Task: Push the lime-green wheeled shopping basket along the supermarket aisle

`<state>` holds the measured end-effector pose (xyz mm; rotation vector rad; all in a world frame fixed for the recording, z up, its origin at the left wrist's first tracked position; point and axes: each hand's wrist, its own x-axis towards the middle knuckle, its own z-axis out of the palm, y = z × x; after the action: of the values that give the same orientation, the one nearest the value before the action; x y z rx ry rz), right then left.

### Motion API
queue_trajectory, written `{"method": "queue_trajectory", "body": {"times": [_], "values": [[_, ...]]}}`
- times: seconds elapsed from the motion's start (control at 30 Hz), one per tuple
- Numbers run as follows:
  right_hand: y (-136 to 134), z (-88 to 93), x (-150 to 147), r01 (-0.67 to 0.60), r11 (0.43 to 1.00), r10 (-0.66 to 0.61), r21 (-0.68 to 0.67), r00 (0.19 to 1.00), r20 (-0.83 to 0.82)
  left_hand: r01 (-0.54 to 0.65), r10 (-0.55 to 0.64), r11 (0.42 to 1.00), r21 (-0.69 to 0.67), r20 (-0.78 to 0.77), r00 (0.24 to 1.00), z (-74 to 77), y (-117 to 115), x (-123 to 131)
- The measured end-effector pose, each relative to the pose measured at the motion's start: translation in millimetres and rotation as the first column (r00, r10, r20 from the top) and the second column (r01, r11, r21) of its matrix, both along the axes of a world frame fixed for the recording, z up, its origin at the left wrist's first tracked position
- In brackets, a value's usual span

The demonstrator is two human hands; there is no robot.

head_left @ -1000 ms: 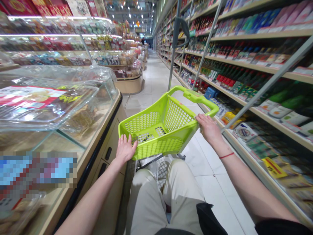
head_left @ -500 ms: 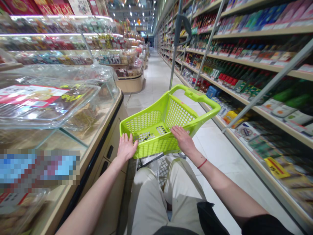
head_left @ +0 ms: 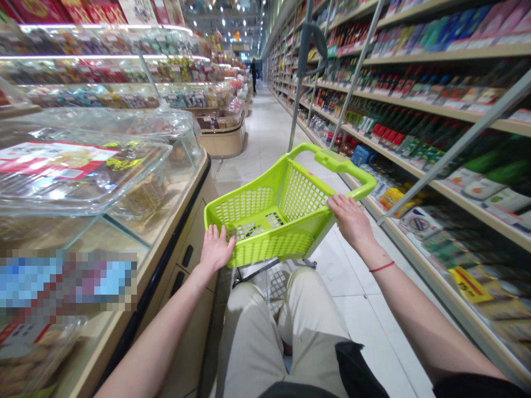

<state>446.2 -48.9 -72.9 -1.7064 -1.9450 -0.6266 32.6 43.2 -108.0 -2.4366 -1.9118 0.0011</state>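
In a supermarket aisle, between a glass display counter (head_left: 178, 221) and long grocery shelves (head_left: 468, 190), a shopper's left hand (head_left: 215, 250) lies with fingers spread on the near rim of a lime-green plastic shopping basket (head_left: 299, 194), not closed around it. The right hand (head_left: 352, 221) curls over the basket's right rim, just below its handle (head_left: 346, 167), in a narrow hold. The basket rides on a cart frame (head_left: 276, 287) directly ahead of the person's beige trousers (head_left: 249, 337). A red cord bracelet (head_left: 381, 267) circles the right wrist. Another person (head_left: 253, 74) stands far down the aisle.
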Motion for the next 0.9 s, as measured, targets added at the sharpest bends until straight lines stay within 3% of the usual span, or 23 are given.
{"method": "queue_trajectory", "body": {"times": [0.1, 0.33, 0.5, 0.7, 0.9], "values": [[3, -9.5, -14, -0.04, 0.999, 0.04, 0.005, 0.999, 0.009, -0.002, 0.002, 1.0, -0.014, 0.0, 1.0, 1.0, 0, 0], [14, -38.0, -82, -0.156, 0.987, 0.157, -0.045, 0.987, 0.023, 0.001, -0.001, 1.0, -0.013, 0.005, 1.0, 1.4, -1, 0], [15, -46.4, -104, -0.192, 0.979, 0.19, -0.073, 0.981, -0.039, 0.005, -0.005, 1.0, 0.0, 0.029, 1.0, -1.1, 0, 0], [14, -38.2, -91, -0.309, 0.941, 0.304, -0.141, 0.951, -0.054, 0.015, -0.016, 1.0, 0.012, 0.033, 0.999, -4.0, 0, -2], [7, -15.5, -45, -0.164, 0.98, 0.165, -0.114, 0.986, -0.001, 0.015, -0.015, 1.0, 0.006, 0.032, 0.999, -4.2, 1, -2]]}}
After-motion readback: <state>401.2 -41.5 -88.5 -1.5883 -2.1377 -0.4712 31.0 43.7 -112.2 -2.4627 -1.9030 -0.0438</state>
